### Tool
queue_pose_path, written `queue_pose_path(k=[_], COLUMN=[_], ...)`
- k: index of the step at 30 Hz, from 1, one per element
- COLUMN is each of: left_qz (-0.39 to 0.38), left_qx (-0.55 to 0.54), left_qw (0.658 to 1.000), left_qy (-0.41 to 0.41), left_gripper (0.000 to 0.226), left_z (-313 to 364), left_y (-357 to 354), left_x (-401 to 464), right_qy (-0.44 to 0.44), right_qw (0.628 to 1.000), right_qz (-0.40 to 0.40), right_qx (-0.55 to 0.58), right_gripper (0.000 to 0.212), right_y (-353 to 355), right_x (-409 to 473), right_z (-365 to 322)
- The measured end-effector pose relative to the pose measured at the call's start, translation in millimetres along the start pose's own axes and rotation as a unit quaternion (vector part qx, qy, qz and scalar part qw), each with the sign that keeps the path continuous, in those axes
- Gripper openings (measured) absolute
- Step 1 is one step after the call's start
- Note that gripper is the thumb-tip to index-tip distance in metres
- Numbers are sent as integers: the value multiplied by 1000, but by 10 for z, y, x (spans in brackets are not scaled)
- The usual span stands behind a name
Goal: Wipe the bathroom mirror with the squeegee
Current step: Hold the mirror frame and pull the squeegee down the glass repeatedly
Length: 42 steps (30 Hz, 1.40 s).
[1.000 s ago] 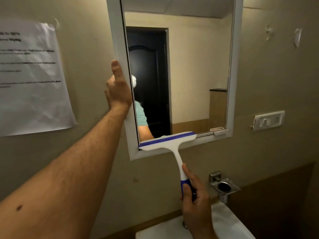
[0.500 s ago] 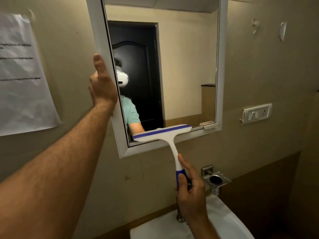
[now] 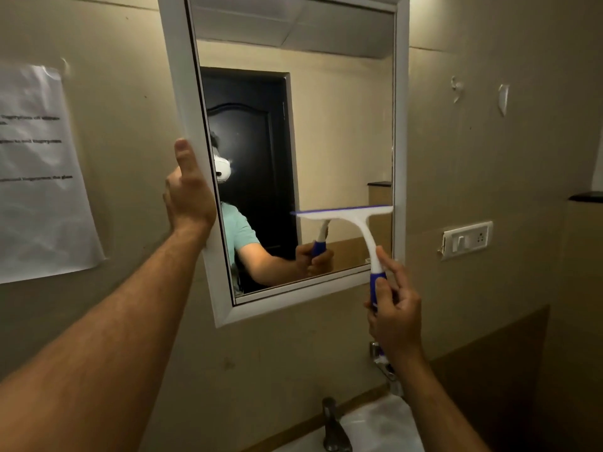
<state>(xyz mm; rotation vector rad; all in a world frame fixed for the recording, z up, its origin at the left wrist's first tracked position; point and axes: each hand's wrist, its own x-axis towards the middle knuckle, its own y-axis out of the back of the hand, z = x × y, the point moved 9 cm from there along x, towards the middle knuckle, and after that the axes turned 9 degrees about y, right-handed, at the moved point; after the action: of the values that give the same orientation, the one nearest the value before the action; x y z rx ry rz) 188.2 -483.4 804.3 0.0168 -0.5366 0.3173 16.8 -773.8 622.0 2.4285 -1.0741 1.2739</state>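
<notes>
Glossy glass mirror (image 3: 326, 141), smooth plastic squeegee (image 3: 355, 216)

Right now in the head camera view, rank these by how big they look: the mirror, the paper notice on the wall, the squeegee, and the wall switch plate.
1. mirror
2. paper notice, cut off at the left edge
3. squeegee, nearer the camera, so flattered
4. switch plate
</notes>
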Motion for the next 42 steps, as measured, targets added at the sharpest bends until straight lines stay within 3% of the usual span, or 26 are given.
queue_pose_path(k=[5,9,12,16,23,32,42], left_qz=[-10,-20,-44,-90,-96,-40,-23], left_qx=[-25,-13,-31,-60,-80,-75,-54], left_qw=[1000,1000,998,994,992,996,998], left_qy=[-4,13,28,26,12,-5,-6], left_gripper=[78,66,75,87,85,46,61], left_z=[-7,59,53,118,625,649,609], left_y=[-2,23,22,-29,-65,-72,-27], left_x=[9,-63,-63,34,365,306,289], right_qy=[-30,-40,-5,67,120,96,43], right_qw=[997,995,998,998,993,995,999], right_qz=[-23,-24,-15,6,19,6,6], right_qx=[-67,-84,-54,-16,4,25,24], right_gripper=[44,50,37,37,39,37,40], right_y=[235,330,189,-105,-406,-238,-59], right_x=[-524,-533,-4,1078,2224,1740,972], right_z=[452,319,-120,-846,-1526,-952,-500])
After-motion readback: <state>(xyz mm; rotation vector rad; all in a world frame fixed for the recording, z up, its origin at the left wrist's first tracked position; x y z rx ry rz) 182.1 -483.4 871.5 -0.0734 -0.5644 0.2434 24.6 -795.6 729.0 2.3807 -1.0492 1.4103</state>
